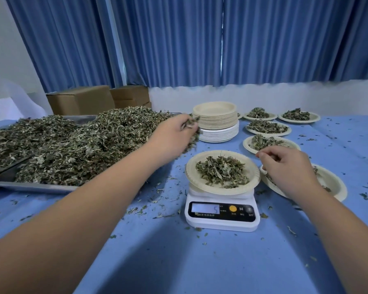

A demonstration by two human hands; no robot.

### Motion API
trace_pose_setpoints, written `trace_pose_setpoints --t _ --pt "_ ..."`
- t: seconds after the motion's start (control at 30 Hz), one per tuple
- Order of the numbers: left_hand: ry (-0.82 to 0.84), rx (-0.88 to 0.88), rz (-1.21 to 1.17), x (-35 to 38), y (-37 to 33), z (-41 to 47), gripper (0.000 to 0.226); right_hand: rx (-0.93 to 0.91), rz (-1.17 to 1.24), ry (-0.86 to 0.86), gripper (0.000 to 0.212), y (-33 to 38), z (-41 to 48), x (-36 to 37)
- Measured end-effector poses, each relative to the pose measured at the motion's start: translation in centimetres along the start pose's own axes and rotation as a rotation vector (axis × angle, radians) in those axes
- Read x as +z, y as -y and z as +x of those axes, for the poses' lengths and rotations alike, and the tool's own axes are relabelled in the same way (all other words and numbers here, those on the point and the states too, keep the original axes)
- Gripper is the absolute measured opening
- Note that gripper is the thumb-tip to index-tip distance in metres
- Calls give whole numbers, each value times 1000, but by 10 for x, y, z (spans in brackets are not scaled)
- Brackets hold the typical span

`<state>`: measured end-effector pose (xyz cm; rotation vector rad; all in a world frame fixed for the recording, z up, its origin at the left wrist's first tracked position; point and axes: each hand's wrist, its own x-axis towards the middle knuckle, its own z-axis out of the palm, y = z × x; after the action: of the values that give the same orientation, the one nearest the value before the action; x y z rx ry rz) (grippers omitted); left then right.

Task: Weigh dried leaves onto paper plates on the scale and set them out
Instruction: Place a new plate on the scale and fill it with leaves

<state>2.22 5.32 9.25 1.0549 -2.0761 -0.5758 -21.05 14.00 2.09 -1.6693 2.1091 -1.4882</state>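
Dried leaves [221, 171] already sit on the paper plate [192, 175] atop the scale [221, 218], its display showing 5. My left hand [174, 134] grips another clump [192, 134] behind-left of the scale, and my right hand [285, 166] curls just right of it, contents unclear. Several filled plates [268, 126] lie beyond the scale; many blank plates [215, 122] wait stacked.

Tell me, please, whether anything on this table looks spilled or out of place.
Yes: leaf crumbs are spilled across the blue tablecloth, thickest between the tray of dried leaves and the scale. Nothing else stands out.
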Motion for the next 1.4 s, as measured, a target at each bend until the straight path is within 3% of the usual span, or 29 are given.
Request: trace_pose_setpoints --t 0.13,0.3,0.5,0.8,1.07,1.4 --pt "144 56 19 30 -13 2 14 -2 -2 -8 23 -1 1 0" --pt "269 34 123 39 -8 3 33 -14 8 -9 23 -1 2 2" --pt "158 11 27 38 6 4 30 -7 -9 -6 17 -1 2 3" --pt "38 43 88 57 13 4 8 -22 4 -11 22 0 1 3" --pt "-24 -8 -26 56 9 11 12 -31 40 -13 28 -2 3 4" --pt "-206 -99 -798 25 24 -3 19 -47 27 -8 20 0 3 4"
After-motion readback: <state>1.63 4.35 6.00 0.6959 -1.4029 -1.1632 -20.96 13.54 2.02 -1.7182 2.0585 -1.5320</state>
